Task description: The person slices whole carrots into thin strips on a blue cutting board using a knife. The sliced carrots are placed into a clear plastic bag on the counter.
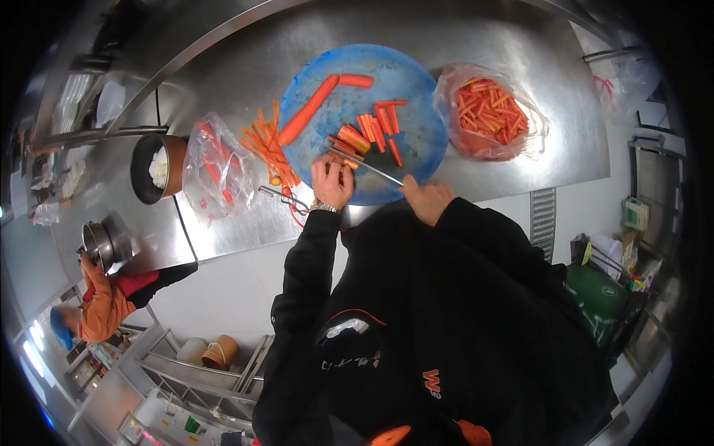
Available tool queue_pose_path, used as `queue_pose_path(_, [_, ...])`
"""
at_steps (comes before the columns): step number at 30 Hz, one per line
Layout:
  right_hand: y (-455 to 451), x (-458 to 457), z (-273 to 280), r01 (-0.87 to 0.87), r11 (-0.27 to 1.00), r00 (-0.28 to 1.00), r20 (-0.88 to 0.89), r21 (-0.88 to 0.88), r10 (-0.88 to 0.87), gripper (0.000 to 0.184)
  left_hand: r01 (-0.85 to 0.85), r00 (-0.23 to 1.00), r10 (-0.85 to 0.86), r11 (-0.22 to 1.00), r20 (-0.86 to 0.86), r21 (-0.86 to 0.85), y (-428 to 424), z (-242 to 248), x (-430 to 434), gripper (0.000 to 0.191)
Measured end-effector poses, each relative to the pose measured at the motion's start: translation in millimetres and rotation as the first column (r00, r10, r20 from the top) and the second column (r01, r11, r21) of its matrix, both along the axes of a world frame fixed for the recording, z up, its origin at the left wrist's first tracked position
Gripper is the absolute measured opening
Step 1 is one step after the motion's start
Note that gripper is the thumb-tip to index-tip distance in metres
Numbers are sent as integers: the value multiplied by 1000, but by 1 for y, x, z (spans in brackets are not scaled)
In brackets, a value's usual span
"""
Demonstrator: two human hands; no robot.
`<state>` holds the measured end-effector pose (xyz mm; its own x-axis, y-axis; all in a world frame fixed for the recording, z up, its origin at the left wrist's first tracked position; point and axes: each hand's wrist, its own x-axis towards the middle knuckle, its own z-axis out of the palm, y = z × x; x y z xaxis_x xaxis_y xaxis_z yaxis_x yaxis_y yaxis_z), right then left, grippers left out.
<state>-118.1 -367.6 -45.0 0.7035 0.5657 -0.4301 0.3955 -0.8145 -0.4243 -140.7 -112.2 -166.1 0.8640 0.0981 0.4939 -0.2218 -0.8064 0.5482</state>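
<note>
A round blue cutting board (413, 78) lies on the steel table before me. My right hand (428, 199) grips a knife (374, 170), its blade slanting across the board to the carrot pieces near my other hand. With curled fingers, my left hand (333, 181) presses on cut carrot pieces (350, 164) beside the blade. Just beyond lie thicker carrot chunks (354, 138) and several carrot sticks (379, 134). A long peeled carrot (309, 111) and a shorter carrot piece (356, 81) rest at the board's upper left.
An open plastic bag of carrot sticks (491, 111) stands right of the board. Left are carrot peelings (270, 148), a peeler (279, 192), a plastic bag with carrots (215, 167) and a pot (175, 167) with white food. A co-worker (106, 306) handles a metal pot (97, 245).
</note>
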Motion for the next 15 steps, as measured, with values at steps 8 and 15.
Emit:
queue_pose_path(8, [12, -4, -22, 59, 995, 998, 24, 82, -61, 30, 25, 1000, -25, 1000, -10, -17, 2, -1, 3, 13])
queue_pose_path(15, [-8, 18, -23, 143, 943, 987, 29, 302, -159, 33, 28, 999, -26, 999, 35, -41, 1, 9, 7, 9])
